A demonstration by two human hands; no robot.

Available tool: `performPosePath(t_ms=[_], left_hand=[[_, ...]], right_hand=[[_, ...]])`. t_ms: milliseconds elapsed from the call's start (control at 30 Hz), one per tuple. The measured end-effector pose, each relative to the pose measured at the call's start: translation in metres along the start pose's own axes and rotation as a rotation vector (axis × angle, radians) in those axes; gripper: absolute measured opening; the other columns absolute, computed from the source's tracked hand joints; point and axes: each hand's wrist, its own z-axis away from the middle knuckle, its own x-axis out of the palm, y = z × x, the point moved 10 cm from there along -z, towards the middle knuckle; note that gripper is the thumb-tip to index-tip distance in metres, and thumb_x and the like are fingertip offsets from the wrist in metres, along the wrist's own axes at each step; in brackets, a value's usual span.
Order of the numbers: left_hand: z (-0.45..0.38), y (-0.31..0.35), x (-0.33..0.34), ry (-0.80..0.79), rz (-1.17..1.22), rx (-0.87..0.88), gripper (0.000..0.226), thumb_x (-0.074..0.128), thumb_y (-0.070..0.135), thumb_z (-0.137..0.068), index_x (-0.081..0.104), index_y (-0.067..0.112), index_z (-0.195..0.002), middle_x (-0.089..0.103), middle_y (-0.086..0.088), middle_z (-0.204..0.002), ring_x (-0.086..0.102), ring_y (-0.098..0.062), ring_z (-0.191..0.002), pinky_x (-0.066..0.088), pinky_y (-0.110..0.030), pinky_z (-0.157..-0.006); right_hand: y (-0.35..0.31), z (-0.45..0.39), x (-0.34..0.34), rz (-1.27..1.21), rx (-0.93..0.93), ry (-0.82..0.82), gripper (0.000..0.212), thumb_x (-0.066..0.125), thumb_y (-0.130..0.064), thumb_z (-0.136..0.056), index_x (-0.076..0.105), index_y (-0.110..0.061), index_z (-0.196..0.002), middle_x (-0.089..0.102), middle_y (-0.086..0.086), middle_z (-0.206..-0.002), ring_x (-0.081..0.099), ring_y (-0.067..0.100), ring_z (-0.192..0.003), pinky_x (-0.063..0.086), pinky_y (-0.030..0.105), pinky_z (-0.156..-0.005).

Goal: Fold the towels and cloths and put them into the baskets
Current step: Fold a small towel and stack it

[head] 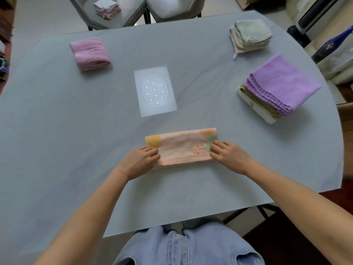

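The peach printed cloth with a yellow corner patch lies folded into a long strip on the grey worktop, near the front edge, probably so its ends can be brought together next. Each end is held: the left hand and right hand have curled fingers pinching the short edges. Finished folded stacks are set well apart; no basket is seen.

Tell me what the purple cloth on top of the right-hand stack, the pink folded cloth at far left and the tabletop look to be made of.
Purple cloth: likely microfibre or terry, with a fuzzy matte nap and scalloped edges.
Pink folded cloth: probably cotton gauze or muslin, with a crinkled, rippled weave.
Tabletop: smooth grey slab with faint veining and a soft sheen, perhaps sintered stone or laminate; the view cannot settle which.
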Motion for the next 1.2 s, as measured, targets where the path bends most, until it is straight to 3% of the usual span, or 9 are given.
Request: performPosePath(t_ms=[200, 267, 333, 400, 467, 567, 667, 900, 1200], left_hand=[[0.003, -0.005, 0.014, -0.029, 0.122, -0.037, 0.035, 0.08, 0.006, -0.056, 0.058, 0.014, -0.081, 0.067, -0.003, -0.101, 0.067, -0.023, -0.089, 0.043, -0.024, -0.084], [0.006, -0.006, 0.014, -0.077, 0.123, -0.039, 0.017, 0.069, 0.025, -0.068, 0.06, 0.017, -0.081, 0.066, -0.002, -0.111, 0.065, -0.023, -0.1, 0.044, -0.024, -0.089], [0.006, -0.006, 0.007, -0.101, 0.152, -0.076, 0.026, 0.049, 0.041, -0.08, 0.063, 0.019, -0.082, 0.066, 0.001, -0.11, 0.064, -0.021, -0.103, 0.046, -0.027, -0.092], [-0.004, -0.008, -0.012, 0.033, 0.184, -0.164, 0.034, 0.041, 0.038, -0.088, 0.067, 0.016, -0.087, 0.068, 0.0, -0.104, 0.067, -0.024, -0.091, 0.053, -0.031, -0.08], [-0.015, -0.015, -0.025, 0.242, 0.302, -0.342, 0.031, 0.042, 0.027, -0.092, 0.069, 0.012, -0.096, 0.069, -0.003, -0.109, 0.069, -0.028, -0.086, 0.057, -0.036, -0.066], [-0.034, -0.009, -0.01, 0.359, 0.475, -0.47, 0.033, 0.05, 0.003, -0.09, 0.065, 0.004, -0.119, 0.062, -0.01, -0.128, 0.064, -0.028, -0.111, 0.051, -0.036, -0.089], [-0.047, -0.006, 0.02, 0.309, 0.47, -0.44, 0.044, 0.041, 0.004, -0.091, 0.054, 0.0, -0.132, 0.053, -0.015, -0.138, 0.048, -0.027, -0.129, 0.031, -0.029, -0.11], [-0.051, -0.012, 0.052, 0.155, 0.103, -0.288, 0.054, 0.032, 0.034, -0.1, 0.034, 0.01, -0.148, 0.032, -0.004, -0.154, 0.028, -0.024, -0.143, 0.015, -0.046, -0.118], [-0.025, -0.049, 0.074, -0.15, 0.067, -0.688, 0.101, 0.015, 0.082, -0.075, -0.004, 0.02, -0.154, -0.01, -0.007, -0.161, -0.009, -0.032, -0.148, -0.012, -0.053, -0.114]], right_hand=[[-0.005, -0.002, -0.001, -0.05, 0.012, -0.084, 0.02, 0.069, -0.001, -0.061, 0.06, -0.011, -0.075, 0.063, 0.009, -0.085, 0.063, 0.027, -0.076, 0.05, 0.03, -0.053], [-0.004, -0.002, 0.0, -0.075, 0.019, -0.114, 0.021, 0.076, -0.008, -0.057, 0.061, -0.012, -0.072, 0.063, 0.008, -0.082, 0.063, 0.027, -0.074, 0.051, 0.029, -0.054], [0.0, -0.005, -0.009, -0.134, 0.067, -0.091, 0.015, 0.068, -0.026, -0.073, 0.062, -0.013, -0.068, 0.062, 0.007, -0.077, 0.063, 0.027, -0.07, 0.053, 0.029, -0.061], [0.01, -0.015, -0.029, -0.216, 0.184, 0.032, 0.028, 0.049, -0.032, -0.086, 0.063, -0.014, -0.069, 0.064, 0.007, -0.078, 0.064, 0.028, -0.072, 0.052, 0.032, -0.07], [0.015, -0.033, -0.046, -0.278, 0.321, 0.178, 0.017, 0.056, -0.022, -0.083, 0.067, -0.009, -0.083, 0.068, 0.012, -0.094, 0.067, 0.031, -0.086, 0.05, 0.033, -0.077], [0.002, -0.062, -0.031, -0.405, 0.448, 0.222, 0.038, 0.059, -0.005, -0.075, 0.064, 0.003, -0.112, 0.063, 0.021, -0.12, 0.062, 0.037, -0.11, 0.05, 0.041, -0.091], [-0.017, -0.08, 0.005, -0.494, 0.456, 0.158, 0.053, 0.036, -0.005, -0.081, 0.053, 0.003, -0.131, 0.051, 0.02, -0.138, 0.05, 0.035, -0.127, 0.028, 0.039, -0.11], [-0.015, -0.082, 0.03, -0.336, 0.328, 0.126, 0.056, 0.035, -0.029, -0.094, 0.035, -0.005, -0.146, 0.032, 0.01, -0.153, 0.028, 0.021, -0.142, 0.018, 0.038, -0.117], [0.02, -0.04, 0.058, -0.361, 0.692, 0.004, 0.073, 0.03, -0.05, -0.093, 0.027, -0.003, -0.148, 0.023, 0.015, -0.155, 0.021, 0.027, -0.144, 0.004, 0.034, -0.118]])
